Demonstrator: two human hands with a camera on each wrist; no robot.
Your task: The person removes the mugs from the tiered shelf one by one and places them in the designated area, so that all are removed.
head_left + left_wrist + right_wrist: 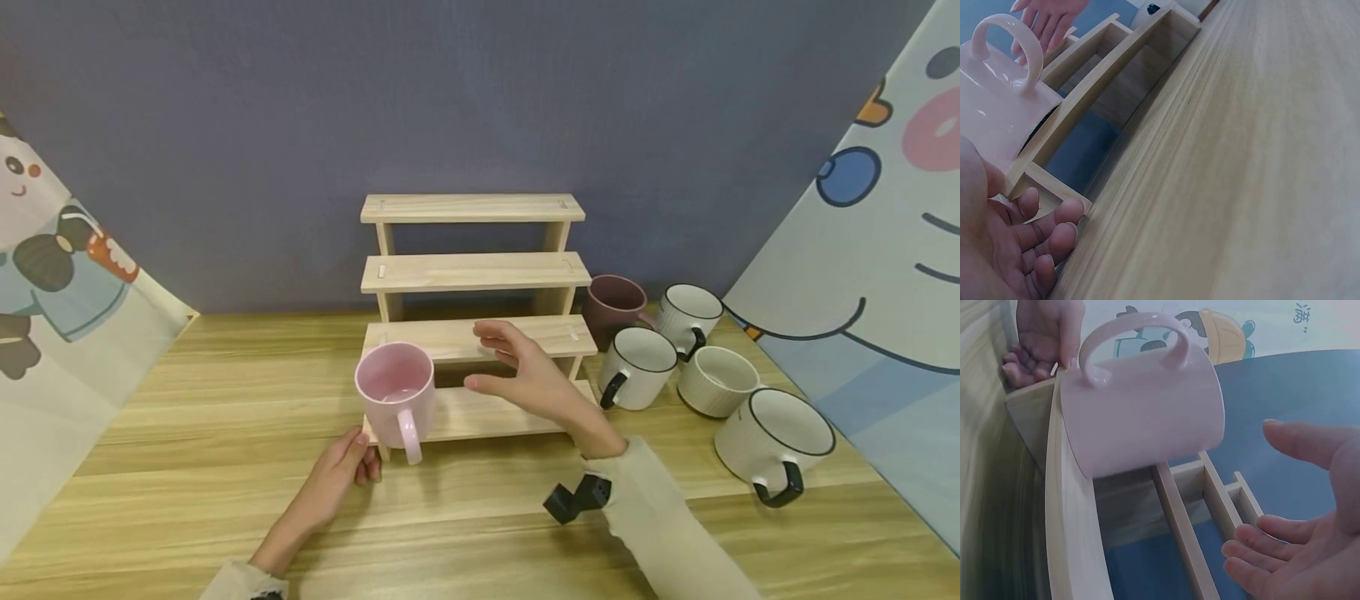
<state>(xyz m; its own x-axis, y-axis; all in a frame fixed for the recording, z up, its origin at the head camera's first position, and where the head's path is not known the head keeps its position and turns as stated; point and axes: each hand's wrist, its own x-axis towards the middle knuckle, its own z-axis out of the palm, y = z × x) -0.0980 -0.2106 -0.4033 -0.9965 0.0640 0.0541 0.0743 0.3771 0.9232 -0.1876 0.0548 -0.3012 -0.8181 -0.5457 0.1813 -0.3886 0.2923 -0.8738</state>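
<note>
A pink mug (393, 392) stands upright on the left end of the lowest step of a wooden stepped shelf (495, 412), its handle towards me. My left hand (341, 471) grips that step's left front corner; in the left wrist view its fingers (1054, 234) curl by the shelf's leg. In the right wrist view the left thumb lies close to the mug's base. My right hand (536, 379) hovers over the lower steps, right of the mug. Its fingers are spread and hold nothing, and a gap separates them from the mug (1147, 412).
Right of the shelf stand a dark maroon mug (615, 308), a ribbed white mug (688, 317), a white mug (637, 367), a cream cup (718, 382) and a larger white mug (772, 437) with a black handle. A grey-blue backdrop (465, 100) rises behind.
</note>
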